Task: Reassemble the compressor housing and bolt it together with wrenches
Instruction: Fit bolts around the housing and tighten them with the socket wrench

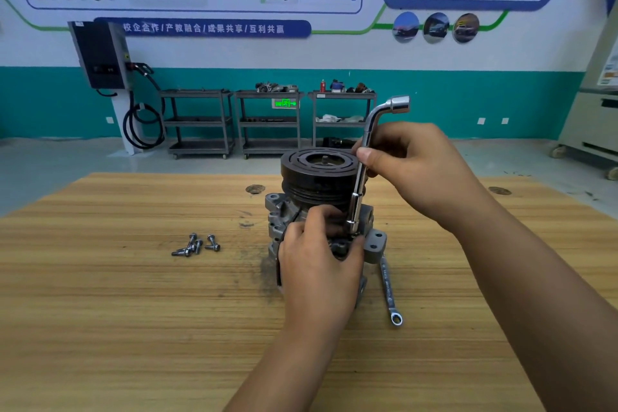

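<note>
Head view: compressor [314, 174] stood pulley-up at mid-table [133, 311].
Left hand [317, 261] gripped the housing body; right hand [418, 170] clasped the L-socket wrench [359, 186], lower end at the flange. Ring spanner [389, 294] lay beside, its stamp illegible. Loose bolts [195, 246] lay left. Wall banner [207, 28] read "校企合作/产教融合/成果共享/互利共赢".

A single head-worn, wide-angle view looks forward and down from the near edge of the worktop [133, 311] toward the far wall [334, 53]. It sits close: the left hand [317, 254] on the compressor [317, 174] and the right hand [418, 170] on the wrench [374, 124] fill the centre.
</note>
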Demonstrator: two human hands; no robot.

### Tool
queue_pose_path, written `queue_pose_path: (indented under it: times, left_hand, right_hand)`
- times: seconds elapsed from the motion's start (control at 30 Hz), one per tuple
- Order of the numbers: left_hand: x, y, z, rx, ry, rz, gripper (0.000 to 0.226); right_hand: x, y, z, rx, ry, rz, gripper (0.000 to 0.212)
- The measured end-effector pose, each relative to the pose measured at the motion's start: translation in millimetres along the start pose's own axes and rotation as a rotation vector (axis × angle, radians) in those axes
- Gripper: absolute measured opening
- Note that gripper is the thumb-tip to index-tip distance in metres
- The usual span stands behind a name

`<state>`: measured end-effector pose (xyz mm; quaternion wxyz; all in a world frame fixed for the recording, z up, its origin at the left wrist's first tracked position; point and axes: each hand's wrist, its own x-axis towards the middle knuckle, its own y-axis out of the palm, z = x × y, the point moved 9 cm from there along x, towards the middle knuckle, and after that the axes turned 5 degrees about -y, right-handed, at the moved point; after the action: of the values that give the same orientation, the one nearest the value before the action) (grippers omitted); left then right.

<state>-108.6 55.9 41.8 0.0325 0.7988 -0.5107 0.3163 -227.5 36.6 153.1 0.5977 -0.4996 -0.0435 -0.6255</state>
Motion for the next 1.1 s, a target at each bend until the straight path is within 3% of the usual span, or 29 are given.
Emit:
queue_pose_path:
  times: [0.3, 0.67, 0.87, 0.97, 1.1]
  left_hand:
    - [0.7, 1.5, 3.9, -0.004, -0.017, 0.005, 0.033]
    - [1.0, 2.4, 1.7, 0.015, -0.016, -0.003, 0.03]
    - [2.4, 0.2, -3.1, 0.009, 0.004, -0.006, 0.024]
    - [-0.7, -5.8, -12.8, 0.053, 0.096, -0.008, 0.019]
    - [2.4, -39.6, -47.5, 0.06, 0.346, -0.164, 0.017]
  right_hand:
    - [4.1, 4.8, -5.5, 0.082, 0.039, 0.019, 0.01]
    - [5.2, 4.6, -9.4, 0.13, 0.073, 0.009, 0.012]
    - [8.4, 12.2, -21.5, 0.456, 0.136, 0.048, 0.018]
    - [7.8, 9.2, -24.5, 0.499, 0.127, 0.015, 0.015]
    - [8.2, 7.6, -29.5, 0.56, 0.137, -0.096, 0.013]
